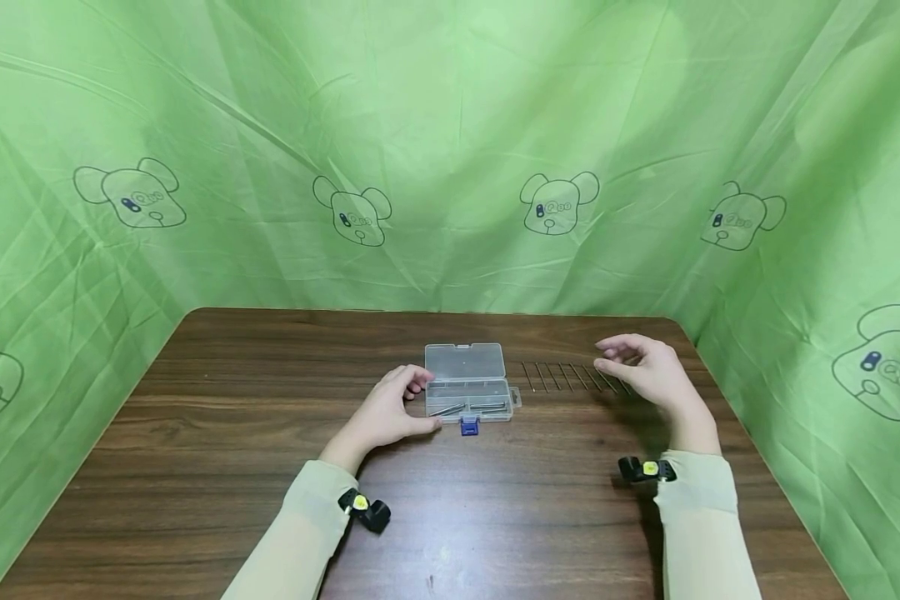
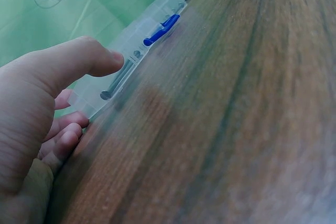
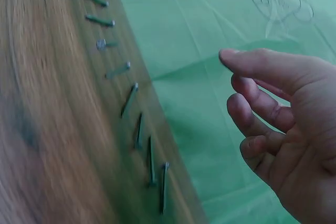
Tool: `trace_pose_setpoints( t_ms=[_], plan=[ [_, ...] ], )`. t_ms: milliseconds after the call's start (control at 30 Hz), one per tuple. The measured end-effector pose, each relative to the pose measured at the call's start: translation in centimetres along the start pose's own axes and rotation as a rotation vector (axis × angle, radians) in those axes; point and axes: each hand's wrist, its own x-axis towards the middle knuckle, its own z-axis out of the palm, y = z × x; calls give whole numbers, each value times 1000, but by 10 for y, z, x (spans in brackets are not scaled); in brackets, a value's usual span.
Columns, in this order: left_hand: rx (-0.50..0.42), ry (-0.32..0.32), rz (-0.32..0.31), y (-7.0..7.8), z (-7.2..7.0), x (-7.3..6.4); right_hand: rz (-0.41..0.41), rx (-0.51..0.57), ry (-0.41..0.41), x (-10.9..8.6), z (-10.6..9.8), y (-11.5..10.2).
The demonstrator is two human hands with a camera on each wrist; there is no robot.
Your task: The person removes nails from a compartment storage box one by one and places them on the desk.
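Several screws (image 3: 151,163) lie in a row beside the right hand (image 1: 648,371), thumb and fingers apart.

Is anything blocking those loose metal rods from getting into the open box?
Nothing visible does: only table lies between the rods and the box, apart from its small side tab. The lid is folded back, and the left hand is at the opposite end.
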Motion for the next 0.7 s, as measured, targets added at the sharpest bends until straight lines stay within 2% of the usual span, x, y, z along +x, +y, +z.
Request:
trace_pose_setpoints(
  t_ms=[100, 500, 700],
  plan=[
    [-3, -3, -9, 1, 0, 0, -17, 28, -9, 2, 5, -13],
    [-3, -2, -5, 0, 0, 0, -157, -19, -79, 9, 24, -51],
    [-4, -1, 1, -1, 0, 0, -223, -16, -147, 11, 39, -71]
  ],
)
